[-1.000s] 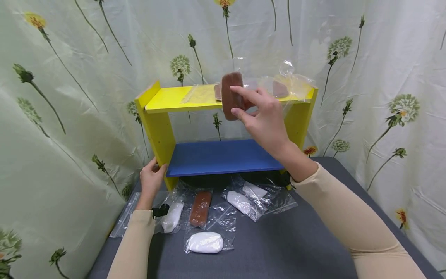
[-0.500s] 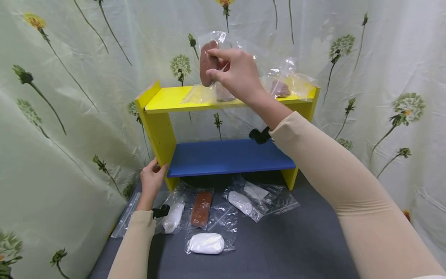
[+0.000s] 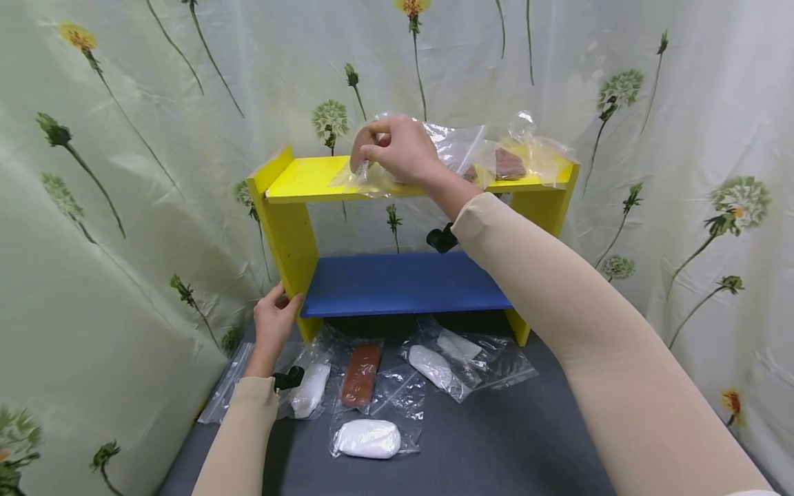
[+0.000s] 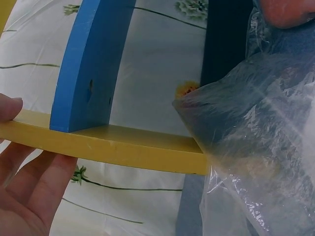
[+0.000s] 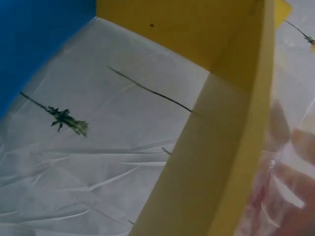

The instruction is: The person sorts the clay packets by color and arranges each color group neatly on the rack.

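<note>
My right hand (image 3: 403, 148) pinches a reddish-brown rounded slab (image 3: 361, 146) in clear plastic, at the top yellow shelf (image 3: 304, 178) of a small rack. Most of the slab is hidden by the fingers; whether it touches the shelf I cannot tell. Lower left, my left hand (image 3: 273, 322) grips the rack's yellow side panel (image 3: 287, 241). The left wrist view has the thumb on one face of that panel and the fingers (image 4: 49, 182) on the other. Fingers and clear plastic show blurred at the right edge of the right wrist view.
Another brown slab (image 3: 510, 165) in plastic lies on the top shelf's right. Below is a blue shelf (image 3: 403, 282). On the dark table (image 3: 496, 441) lie bagged pieces: a brown slab (image 3: 361, 375), a white oval (image 3: 367, 439) and several other white ones. A flowered curtain (image 3: 155, 89) hangs behind.
My right hand rose leftward with the brown slab above the top shelf, then came down to shelf level. The left hand kept its grip on the side panel.
</note>
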The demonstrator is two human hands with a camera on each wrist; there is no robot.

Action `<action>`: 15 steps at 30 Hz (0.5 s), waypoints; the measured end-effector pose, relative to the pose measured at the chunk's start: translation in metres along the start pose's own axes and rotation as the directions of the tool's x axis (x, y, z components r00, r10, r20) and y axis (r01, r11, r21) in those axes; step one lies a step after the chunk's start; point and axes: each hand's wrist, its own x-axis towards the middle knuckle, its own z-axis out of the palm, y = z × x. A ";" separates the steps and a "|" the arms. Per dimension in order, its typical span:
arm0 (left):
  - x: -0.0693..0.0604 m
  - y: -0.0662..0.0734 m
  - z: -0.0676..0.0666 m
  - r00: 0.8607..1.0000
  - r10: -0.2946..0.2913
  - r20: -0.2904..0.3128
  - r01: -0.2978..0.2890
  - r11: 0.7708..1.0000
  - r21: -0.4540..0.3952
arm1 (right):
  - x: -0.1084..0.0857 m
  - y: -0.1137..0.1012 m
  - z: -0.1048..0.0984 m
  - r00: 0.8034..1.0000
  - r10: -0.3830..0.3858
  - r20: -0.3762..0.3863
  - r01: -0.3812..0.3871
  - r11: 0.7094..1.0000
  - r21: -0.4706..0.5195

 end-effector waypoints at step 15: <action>0.001 0.000 0.001 1.000 -0.004 -0.010 0.004 1.000 -0.006 | -0.007 0.018 -0.005 0.913 -0.117 0.391 0.287 0.866 -0.410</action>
